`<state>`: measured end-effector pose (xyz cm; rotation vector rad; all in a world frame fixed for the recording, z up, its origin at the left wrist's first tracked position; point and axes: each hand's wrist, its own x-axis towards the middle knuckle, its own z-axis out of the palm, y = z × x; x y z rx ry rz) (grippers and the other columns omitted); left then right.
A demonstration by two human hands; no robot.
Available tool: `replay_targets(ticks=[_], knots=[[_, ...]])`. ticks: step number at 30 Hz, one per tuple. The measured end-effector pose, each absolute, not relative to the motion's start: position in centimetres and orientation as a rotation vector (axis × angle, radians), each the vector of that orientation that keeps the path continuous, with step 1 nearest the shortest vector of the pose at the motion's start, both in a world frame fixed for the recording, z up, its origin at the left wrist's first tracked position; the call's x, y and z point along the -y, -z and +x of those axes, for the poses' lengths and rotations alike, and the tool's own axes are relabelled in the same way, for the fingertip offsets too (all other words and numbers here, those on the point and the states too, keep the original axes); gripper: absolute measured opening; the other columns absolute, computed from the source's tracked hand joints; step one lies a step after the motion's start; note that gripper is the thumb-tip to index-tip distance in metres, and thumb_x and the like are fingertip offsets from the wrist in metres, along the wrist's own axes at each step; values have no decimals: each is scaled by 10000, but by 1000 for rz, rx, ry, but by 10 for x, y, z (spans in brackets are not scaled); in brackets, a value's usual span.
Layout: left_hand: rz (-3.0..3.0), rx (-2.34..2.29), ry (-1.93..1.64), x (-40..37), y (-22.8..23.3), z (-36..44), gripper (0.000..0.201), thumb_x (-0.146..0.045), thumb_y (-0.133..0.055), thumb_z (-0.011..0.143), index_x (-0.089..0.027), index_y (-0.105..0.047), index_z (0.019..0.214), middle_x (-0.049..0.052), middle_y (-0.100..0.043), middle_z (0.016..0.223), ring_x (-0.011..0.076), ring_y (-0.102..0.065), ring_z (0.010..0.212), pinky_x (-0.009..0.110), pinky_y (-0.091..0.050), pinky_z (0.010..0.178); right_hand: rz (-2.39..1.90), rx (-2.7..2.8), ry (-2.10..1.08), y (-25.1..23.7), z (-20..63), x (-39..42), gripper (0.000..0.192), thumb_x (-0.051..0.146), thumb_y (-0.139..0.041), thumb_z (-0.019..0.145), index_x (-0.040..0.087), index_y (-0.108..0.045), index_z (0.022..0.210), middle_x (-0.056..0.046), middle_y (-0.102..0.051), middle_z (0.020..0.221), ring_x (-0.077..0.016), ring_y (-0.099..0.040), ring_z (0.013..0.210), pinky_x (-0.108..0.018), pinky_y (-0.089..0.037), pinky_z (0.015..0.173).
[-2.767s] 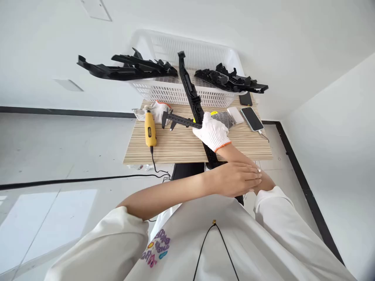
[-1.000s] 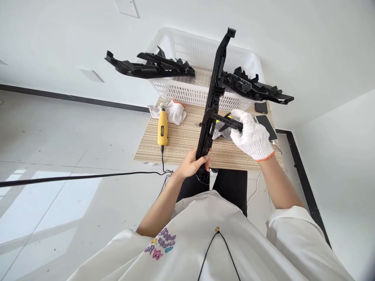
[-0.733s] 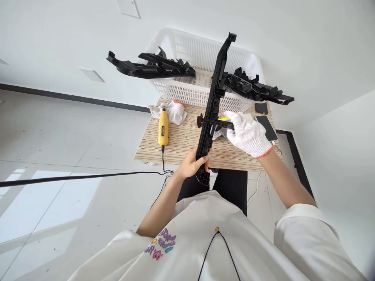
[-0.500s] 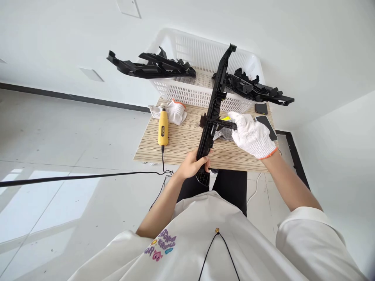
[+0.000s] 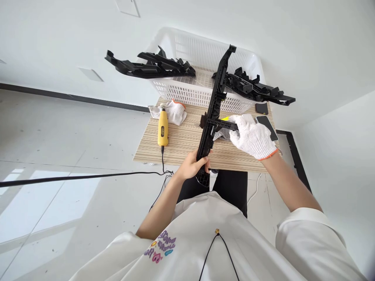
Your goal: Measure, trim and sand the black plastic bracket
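Note:
My bare left hand (image 5: 191, 166) is wrapped round the lower end of a long black plastic trim piece (image 5: 215, 105). The piece is ribbed, and tilts up and away from me over the table. A short black bar (image 5: 225, 124) crosses it and sticks out to the right. My right hand (image 5: 249, 134), in a white knitted glove with an orange cuff, is closed on the bar's outer end. Whether bar and trim are one piece, I cannot tell. Under the bar lies something grey (image 5: 224, 134) with a bit of yellow, partly hidden.
A white plastic basket (image 5: 187, 91) stands at the table's back, with black plastic parts (image 5: 155, 66) and more parts (image 5: 252, 86) across its rim. On the wood-grain table (image 5: 146, 146) lie a yellow corded heat gun (image 5: 163, 128), a white glove (image 5: 177, 113) and a phone (image 5: 266, 127).
My gloved right hand has shifted slightly left and turned a little on the bar. My left hand and the trim piece look the same.

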<state>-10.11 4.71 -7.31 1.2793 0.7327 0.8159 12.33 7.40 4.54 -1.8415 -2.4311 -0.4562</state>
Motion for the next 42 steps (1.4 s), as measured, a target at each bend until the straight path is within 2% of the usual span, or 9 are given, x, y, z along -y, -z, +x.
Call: replay_targets(ticks=[4, 8, 15, 18, 24, 33, 38, 42], knots=[[1289, -730, -803, -47, 71, -102, 257, -322, -533, 963, -125, -544, 1128, -40, -630, 631, 132, -637, 525, 276, -514, 638, -1813, 2367, 508, -41, 124, -76, 627, 456, -442, 946, 152, -424, 1494, -150, -737, 1155, -254, -685, 806, -353, -455, 729], [1216, -681, -822, -48, 70, -104, 349, -401, -531, 961, -124, -545, 1174, -46, -596, 645, 130, -623, 526, 279, -512, 609, -1746, 2317, 550, -37, 128, -75, 624, 395, -427, 955, 143, -388, 1525, -156, -720, 1218, -248, -691, 832, -326, -461, 672], [1159, -656, -818, -50, 71, -105, 442, -346, -573, 897, -129, -522, 1279, -56, -578, 670, 131, -613, 529, 294, -513, 594, -1715, 2407, 538, -13, 124, -58, 581, 374, -444, 944, 183, -454, 1493, -108, -774, 977, -202, -648, 605, -294, -332, 509], [1180, -671, -815, -50, 70, -104, 419, -339, -564, 899, -132, -535, 1263, -62, -565, 659, 128, -609, 521, 294, -509, 596, -1708, 2434, 544, -4, 123, -54, 570, 357, -453, 939, 177, -469, 1480, -110, -774, 953, -202, -650, 608, -297, -313, 514], [1198, -667, -795, -50, 72, -105, 419, -332, -561, 875, -125, -530, 1239, -64, -545, 659, 128, -607, 529, 291, -514, 592, -1641, 2472, 489, -6, 126, -51, 606, 314, -443, 939, 166, -402, 1525, -113, -774, 991, -202, -634, 595, -308, -307, 515], [1186, -680, -813, -51, 73, -102, 407, -355, -558, 889, -126, -535, 1224, -63, -526, 660, 130, -605, 538, 293, -521, 581, -1705, 2405, 423, -5, 127, -45, 586, 386, -454, 936, 154, -477, 1475, -97, -752, 780, -220, -628, 559, -307, -291, 501], [1195, -702, -825, -49, 72, -104, 423, -365, -550, 900, -129, -528, 1251, -57, -544, 663, 132, -605, 548, 292, -521, 599, -1716, 2209, 206, -10, 125, -44, 470, 368, -505, 897, 193, -604, 1321, -76, -762, 858, -215, -658, 616, -310, -389, 559], [1285, -698, -802, -48, 73, -96, 386, -367, -518, 941, -138, -521, 1252, -41, -580, 674, 142, -620, 609, 302, -523, 682, -1784, 1684, -298, -4, 102, -39, 387, 461, -549, 893, 225, -627, 1188, -22, -737, 826, -186, -655, 649, -303, -480, 633]])
